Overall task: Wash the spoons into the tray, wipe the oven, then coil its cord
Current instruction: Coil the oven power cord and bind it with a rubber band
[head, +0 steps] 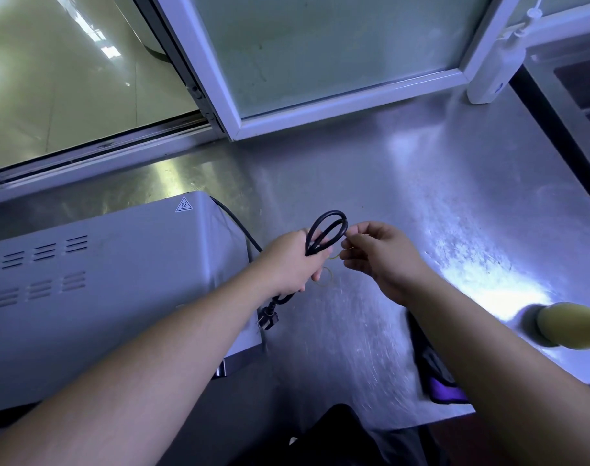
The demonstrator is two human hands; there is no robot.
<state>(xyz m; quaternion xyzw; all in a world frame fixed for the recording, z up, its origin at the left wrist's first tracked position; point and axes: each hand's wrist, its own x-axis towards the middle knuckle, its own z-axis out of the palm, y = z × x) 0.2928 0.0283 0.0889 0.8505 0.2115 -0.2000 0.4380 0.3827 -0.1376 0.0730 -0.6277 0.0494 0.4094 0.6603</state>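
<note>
The grey oven (95, 297) stands on the left of the steel counter (404, 196), its vented top facing me. Its black cord (327, 232) runs from behind the oven and is folded into loops. My left hand (293, 264) grips the folded loops above the counter, and the plug (267, 321) hangs below that hand beside the oven. My right hand (377, 253) pinches a thin yellow rubber band (335, 257) right next to the loops. A second yellow band (325, 275) lies on the counter under the hands.
A white-framed sliding window (320, 105) runs along the back of the counter. A white bottle-like object (495, 68) stands at the back right beside a sink edge (569, 105). A yellow object (569, 326) and a purple-and-black item (444, 385) lie at the right front.
</note>
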